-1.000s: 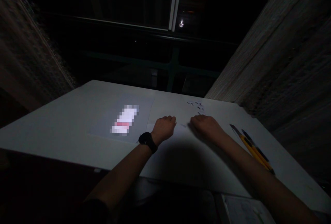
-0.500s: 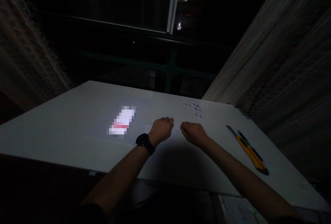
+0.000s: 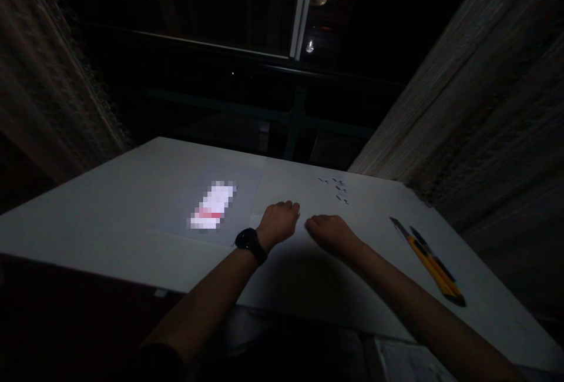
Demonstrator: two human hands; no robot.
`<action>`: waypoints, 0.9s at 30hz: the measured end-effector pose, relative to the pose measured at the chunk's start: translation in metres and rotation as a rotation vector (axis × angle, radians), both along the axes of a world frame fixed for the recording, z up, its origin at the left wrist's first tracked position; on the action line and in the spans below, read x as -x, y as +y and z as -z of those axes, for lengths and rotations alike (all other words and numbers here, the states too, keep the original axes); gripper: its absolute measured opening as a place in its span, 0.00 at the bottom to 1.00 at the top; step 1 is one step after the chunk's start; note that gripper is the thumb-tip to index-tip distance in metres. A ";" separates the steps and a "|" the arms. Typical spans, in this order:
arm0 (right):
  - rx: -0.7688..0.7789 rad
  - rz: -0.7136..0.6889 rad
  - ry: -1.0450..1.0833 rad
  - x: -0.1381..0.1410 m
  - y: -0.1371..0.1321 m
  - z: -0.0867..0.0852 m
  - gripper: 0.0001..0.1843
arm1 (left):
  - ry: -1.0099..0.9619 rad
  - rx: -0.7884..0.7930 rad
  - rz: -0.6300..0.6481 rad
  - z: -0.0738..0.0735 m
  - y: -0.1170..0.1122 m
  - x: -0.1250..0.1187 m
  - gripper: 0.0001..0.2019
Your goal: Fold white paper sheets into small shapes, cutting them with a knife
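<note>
My left hand (image 3: 279, 223), with a black watch (image 3: 247, 241) on its wrist, is closed above the white tabletop. Across a narrow gap, my right hand (image 3: 328, 232) is curled too, its fingertips turned toward the left. What either hand pinches, if anything, is too small and dark to make out. Beyond the right hand, several small pale pieces with dark marks (image 3: 342, 198) lie in a cluster. Left of my hands, a lit, blurred-out screen (image 3: 214, 203) rests on a pale sheet (image 3: 176, 232).
A yellow utility knife (image 3: 429, 264) with its blade extended lies at the right beside a dark pen (image 3: 434, 253). Curtains (image 3: 476, 94) hang at both sides, and a dark window stands behind the white table (image 3: 118, 241). The light is dim.
The whole view has shifted slightly, so the table and its things appear a little further right. My right hand has come slightly closer to the left; both stay closed.
</note>
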State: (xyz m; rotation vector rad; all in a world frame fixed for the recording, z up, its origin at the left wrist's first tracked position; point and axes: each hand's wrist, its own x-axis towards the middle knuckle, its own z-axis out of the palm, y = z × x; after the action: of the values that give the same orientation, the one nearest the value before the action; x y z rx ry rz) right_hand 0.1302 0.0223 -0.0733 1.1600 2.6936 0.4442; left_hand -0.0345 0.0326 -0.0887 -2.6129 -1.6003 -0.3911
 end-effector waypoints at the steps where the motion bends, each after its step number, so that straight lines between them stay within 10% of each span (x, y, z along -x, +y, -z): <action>1: 0.040 -0.024 0.009 0.004 -0.005 0.002 0.09 | 0.000 0.002 -0.002 0.000 0.000 0.000 0.14; 15: 0.572 -0.586 0.303 0.048 -0.099 0.017 0.08 | -0.038 -0.033 0.013 0.005 0.003 0.002 0.13; 22: 0.212 0.251 1.127 0.003 -0.043 0.002 0.13 | -0.502 -0.011 -0.127 -0.014 0.017 0.012 0.15; 27: 0.592 0.433 1.521 0.003 -0.013 -0.010 0.21 | -1.045 -0.019 -0.285 -0.030 0.034 0.004 0.13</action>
State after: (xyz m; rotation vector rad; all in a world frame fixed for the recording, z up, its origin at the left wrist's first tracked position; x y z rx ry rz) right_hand 0.1277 0.0096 -0.0630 2.2518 2.7580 -1.8429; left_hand -0.0382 0.0662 -0.0587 -2.1562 -2.0797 -1.9327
